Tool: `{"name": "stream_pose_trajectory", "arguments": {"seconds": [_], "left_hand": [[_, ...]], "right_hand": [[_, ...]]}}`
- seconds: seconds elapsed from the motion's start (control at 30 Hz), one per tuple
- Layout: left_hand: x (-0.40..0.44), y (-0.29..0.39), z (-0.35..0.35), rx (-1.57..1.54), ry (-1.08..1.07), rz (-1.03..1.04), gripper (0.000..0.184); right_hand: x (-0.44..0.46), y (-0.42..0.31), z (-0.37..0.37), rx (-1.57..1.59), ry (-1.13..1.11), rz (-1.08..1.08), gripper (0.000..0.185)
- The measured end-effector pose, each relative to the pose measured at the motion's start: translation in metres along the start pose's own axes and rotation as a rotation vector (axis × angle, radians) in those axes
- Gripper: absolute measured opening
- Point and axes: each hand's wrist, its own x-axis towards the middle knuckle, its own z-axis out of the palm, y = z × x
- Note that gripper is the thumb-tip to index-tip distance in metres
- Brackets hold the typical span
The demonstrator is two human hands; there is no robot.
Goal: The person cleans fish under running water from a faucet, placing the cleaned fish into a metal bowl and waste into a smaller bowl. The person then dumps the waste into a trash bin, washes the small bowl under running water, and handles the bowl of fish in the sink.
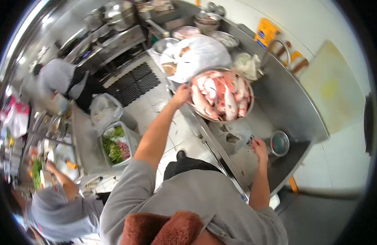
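1. The left hand (182, 94) is closed on the near-left rim of a round metal basin (251, 102), its arm stretched forward.
2. The basin sits at the near side of a long steel sink (274, 110) and is heaped with pale, pink-red fish (225, 96), which lie across one another up to the rim.
3. The right hand (260, 149) is over the sink, apart from the basin, with its fingers drawn together. It seems to pinch something small and dark, though the view is too coarse to be sure whether it holds anything.
4. Beside that hand, a clear plastic bag (237, 136) lies in the sink, just below the basin in the view. On the hand's other side stands a small metal bowl (280, 143) with greenish liquid in it.
5. A large white bag (206, 55) bulges just beyond the basin, and a smaller whitish bag (247, 66) rests near the curved faucet (278, 42).
6. A yellow packet (267, 32) and a pale, stained board (330, 87) are against the wall behind the sink.
7. Across the floor to the left, a white bin (133, 143) holds leafy greens (112, 149). Two other people (59, 212) (63, 79) are at that side, well apart from the sink.
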Motion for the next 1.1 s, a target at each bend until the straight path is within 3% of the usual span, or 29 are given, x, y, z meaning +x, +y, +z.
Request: {"name": "stream_pose_trajectory", "arguments": {"seconds": [0.07, 0.13, 0.17, 0.2, 0.23, 0.37, 0.47, 0.67, 1.1], "left_hand": [[0.008, -0.011, -0.006, 0.137, -0.012, 0.100, 0.019], [0.021, -0.020, -0.006, 0.173, 0.054, 0.063, 0.016], [0.031, -0.030, -0.010, 0.262, 0.066, 0.206, 0.014], [0.013, -0.008, -0.004, 0.212, 0.082, 0.081, 0.015], [0.013, -0.012, -0.004, 0.171, 0.078, 0.088, 0.014], [0.006, 0.000, 0.001, 0.220, 0.094, 0.065, 0.017], [0.011, -0.004, 0.000, 0.145, 0.070, 0.093, 0.017], [0.011, -0.002, -0.004, 0.161, 0.020, 0.081, 0.014], [0.014, -0.010, -0.012, -0.109, -0.107, 0.056, 0.012]], "right_hand": [[-0.002, 0.007, 0.000, -0.048, -0.032, 0.010, 0.025], [0.004, 0.020, -0.001, -0.005, -0.114, 0.003, 0.024], [-0.002, 0.002, 0.002, -0.005, -0.108, 0.071, 0.022], [0.008, 0.008, 0.005, 0.089, -0.123, 0.073, 0.021], [0.013, 0.014, 0.007, 0.182, -0.130, 0.097, 0.020], [0.038, -0.002, 0.018, 0.289, -0.234, -0.113, 0.017], [0.024, -0.061, 0.031, 0.290, -0.215, -0.176, 0.017], [0.043, -0.084, 0.049, 0.357, -0.334, -0.300, 0.017], [0.015, -0.008, 0.047, 0.286, -0.188, 0.078, 0.019]]}}
